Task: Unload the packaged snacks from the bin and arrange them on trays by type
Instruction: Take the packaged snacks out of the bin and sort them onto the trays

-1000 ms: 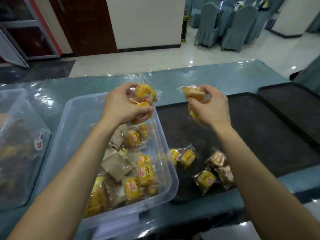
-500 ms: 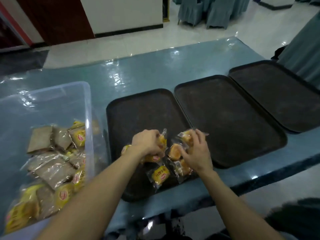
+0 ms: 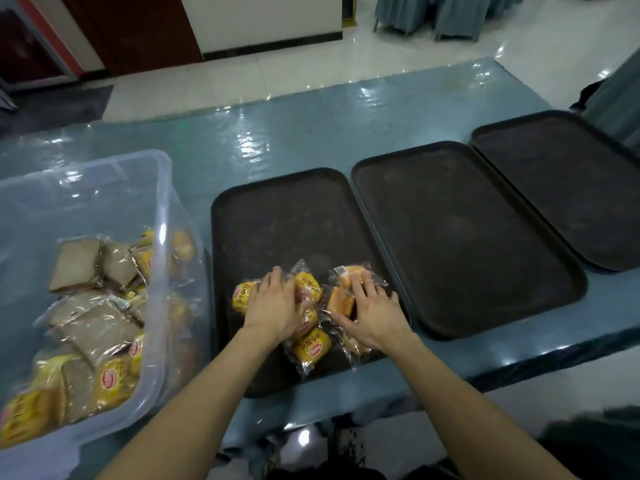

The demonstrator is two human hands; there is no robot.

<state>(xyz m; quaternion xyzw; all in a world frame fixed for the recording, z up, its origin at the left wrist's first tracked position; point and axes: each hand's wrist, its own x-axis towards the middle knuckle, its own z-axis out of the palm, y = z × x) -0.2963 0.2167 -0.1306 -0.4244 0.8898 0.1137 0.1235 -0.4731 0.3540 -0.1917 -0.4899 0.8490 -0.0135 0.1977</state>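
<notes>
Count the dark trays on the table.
3. The left tray sits beside the clear bin, the middle tray next to it, the right tray runs off the picture's edge. None seems hidden.

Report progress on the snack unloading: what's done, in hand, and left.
Done: a small cluster of yellow packets lies at the near end of the left tray. In hand: the left hand and right hand rest flat on that cluster. Left: the bin holds many more yellow packets plus brown packets, and the middle tray and right tray hold nothing yet.
</notes>
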